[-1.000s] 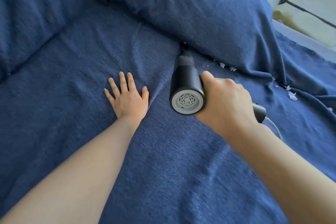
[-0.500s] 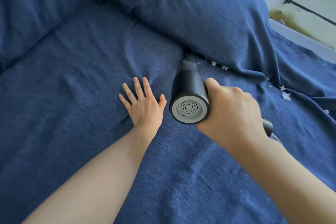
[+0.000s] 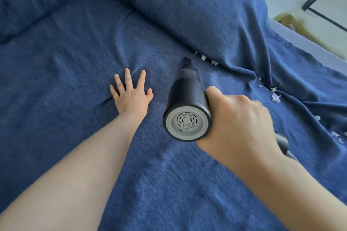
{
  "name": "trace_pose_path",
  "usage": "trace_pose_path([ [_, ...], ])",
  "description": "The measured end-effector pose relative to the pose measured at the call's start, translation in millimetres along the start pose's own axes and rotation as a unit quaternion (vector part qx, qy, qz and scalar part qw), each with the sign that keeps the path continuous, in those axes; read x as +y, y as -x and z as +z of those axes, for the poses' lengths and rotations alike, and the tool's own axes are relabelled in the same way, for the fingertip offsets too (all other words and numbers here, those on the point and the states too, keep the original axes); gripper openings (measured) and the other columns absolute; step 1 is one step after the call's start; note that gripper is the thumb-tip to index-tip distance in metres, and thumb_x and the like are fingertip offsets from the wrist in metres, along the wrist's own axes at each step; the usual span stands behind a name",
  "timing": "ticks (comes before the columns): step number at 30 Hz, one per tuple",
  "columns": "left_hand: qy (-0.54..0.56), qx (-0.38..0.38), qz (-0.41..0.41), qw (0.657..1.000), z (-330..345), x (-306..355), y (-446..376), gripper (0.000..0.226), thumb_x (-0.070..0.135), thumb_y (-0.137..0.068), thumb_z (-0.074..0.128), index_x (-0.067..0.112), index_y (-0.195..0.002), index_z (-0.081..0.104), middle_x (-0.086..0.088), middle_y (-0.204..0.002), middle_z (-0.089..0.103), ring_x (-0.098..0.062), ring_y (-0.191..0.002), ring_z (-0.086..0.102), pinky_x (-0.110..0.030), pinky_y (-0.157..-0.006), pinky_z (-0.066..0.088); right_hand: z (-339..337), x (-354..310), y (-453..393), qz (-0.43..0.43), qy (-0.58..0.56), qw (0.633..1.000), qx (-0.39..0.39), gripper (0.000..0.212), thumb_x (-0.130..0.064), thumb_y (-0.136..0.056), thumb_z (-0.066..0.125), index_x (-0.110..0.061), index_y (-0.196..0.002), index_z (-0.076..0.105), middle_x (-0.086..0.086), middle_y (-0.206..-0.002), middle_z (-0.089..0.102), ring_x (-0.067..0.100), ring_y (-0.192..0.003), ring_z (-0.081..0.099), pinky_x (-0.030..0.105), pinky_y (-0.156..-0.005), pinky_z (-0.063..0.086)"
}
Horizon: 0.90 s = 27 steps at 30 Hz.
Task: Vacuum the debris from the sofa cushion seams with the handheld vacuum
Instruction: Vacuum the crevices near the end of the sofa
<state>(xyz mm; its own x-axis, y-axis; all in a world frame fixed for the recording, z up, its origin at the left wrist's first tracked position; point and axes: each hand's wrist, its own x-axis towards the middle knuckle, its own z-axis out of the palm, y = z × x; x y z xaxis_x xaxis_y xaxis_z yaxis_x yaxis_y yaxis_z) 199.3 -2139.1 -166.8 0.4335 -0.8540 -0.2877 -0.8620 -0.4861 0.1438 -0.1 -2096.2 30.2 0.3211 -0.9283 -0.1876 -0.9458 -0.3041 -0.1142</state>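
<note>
Fingers of the right hand wrap the black cylindrical handheld vacuum; left hand lies splayed flat; its nozzle could suck in loose blue sofa cover, missing white paper scraps at the far-right seam

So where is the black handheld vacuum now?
In the head view, the black handheld vacuum is right of centre, gripped by the right hand, nozzle near the white debris.

Both forearms are bare, with no sleeve showing anywhere along them. The left hand and the right hand wear no gloves. Nothing is worn at either wrist.
</note>
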Motion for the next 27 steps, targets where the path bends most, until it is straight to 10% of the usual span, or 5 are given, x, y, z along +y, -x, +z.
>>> trace_pose_path([
  [27,0.023,0.053,0.031,0.998,27,21,33,0.058,0.046,-0.101,0.015,0.033,-0.155,-0.002,0.002,-0.164,-0.006,-0.028,-0.149,-0.014,-0.058,-0.118,-0.004,25,30,0,0.019,0.002,0.999,0.037,0.029,-0.037,-0.081,0.059,-0.021,-0.085,0.035,-0.007,-0.059,0.030,0.032,-0.064,0.035,0.035,-0.060,0.027],
])
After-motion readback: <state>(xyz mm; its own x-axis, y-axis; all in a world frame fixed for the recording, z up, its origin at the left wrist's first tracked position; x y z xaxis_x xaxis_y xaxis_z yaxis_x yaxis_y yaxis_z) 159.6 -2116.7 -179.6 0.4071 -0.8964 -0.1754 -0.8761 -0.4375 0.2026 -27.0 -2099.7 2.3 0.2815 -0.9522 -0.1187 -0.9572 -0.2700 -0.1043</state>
